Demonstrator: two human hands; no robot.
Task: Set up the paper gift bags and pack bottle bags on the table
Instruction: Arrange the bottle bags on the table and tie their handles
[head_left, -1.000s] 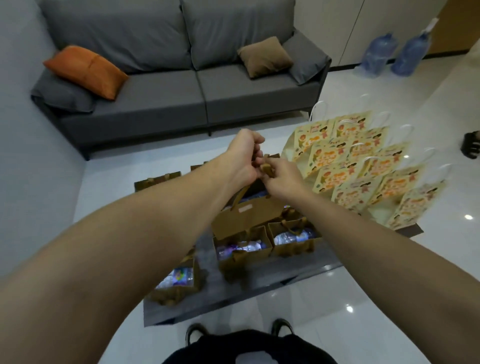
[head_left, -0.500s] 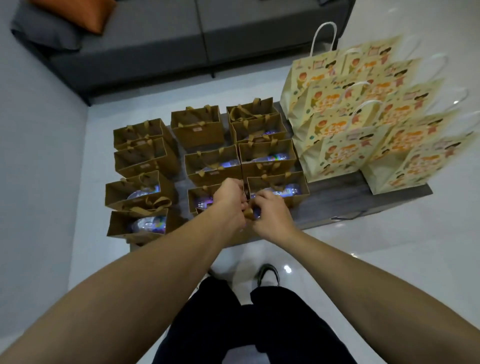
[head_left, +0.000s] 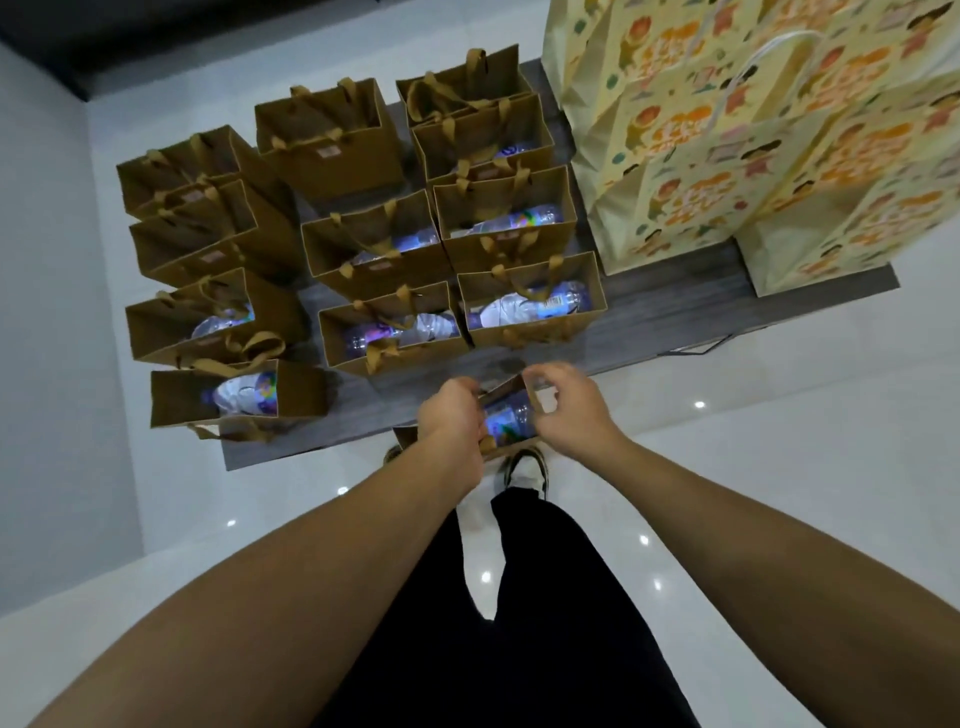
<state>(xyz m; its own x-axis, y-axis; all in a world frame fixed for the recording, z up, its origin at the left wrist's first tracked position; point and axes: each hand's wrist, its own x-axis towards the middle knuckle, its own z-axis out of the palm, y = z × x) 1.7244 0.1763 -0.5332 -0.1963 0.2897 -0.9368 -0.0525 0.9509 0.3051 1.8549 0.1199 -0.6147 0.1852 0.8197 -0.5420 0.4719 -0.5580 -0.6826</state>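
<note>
A small brown paper bag (head_left: 506, 415) with a plastic bottle inside hangs at the near edge of the grey table (head_left: 675, 306). My left hand (head_left: 451, 415) grips its left rim and my right hand (head_left: 569, 402) pinches its right rim, holding it spread. Several more brown bags stand in rows on the table; many hold bottles, such as the front-row bag (head_left: 530, 306). Tall yellow patterned gift bags (head_left: 727, 156) stand packed together at the right end.
A white glossy floor surrounds the table. My black trousers and shoes (head_left: 527, 467) are just below the held bag. A dark sofa base (head_left: 156, 31) runs along the top left. A grey wall lies on the left.
The view has tilted down and moved closer to the table. My hands have come toward me with the bag, from above the rows to the table's near edge, now holding its rim apart.
</note>
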